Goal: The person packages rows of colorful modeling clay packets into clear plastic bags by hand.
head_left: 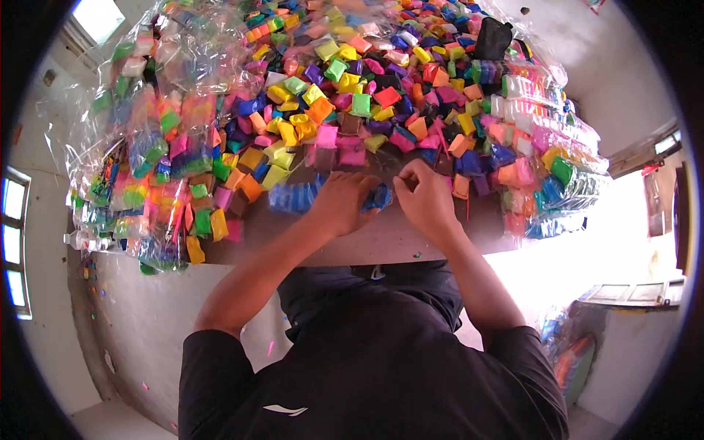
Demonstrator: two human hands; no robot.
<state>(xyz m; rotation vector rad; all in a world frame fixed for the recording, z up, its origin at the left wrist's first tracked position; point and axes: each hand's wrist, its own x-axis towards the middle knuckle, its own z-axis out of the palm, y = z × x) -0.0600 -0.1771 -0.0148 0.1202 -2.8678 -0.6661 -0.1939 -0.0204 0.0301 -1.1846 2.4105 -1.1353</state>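
A clear plastic bag of blue packets (293, 198) lies on the brown table (367, 246) near its front edge. My left hand (341, 202) is closed over this bag, and a blue end of it shows past my fingers on the right. Just right of that end, my right hand (425, 196) is closed with thumb and forefinger pinched together. What the pinch holds, if anything, is too small to make out. Beyond my hands, a pink packet (352, 152) and a yellow packet (275, 177) lie at the near side of the heap.
A large heap of colourful small packets (359, 104) covers the table's far part. Filled clear bags are stacked at left (147, 183) and right (543, 139). A black pouch-like thing (493, 39) sits at the back right. More bagged items (572, 359) stand low on the right.
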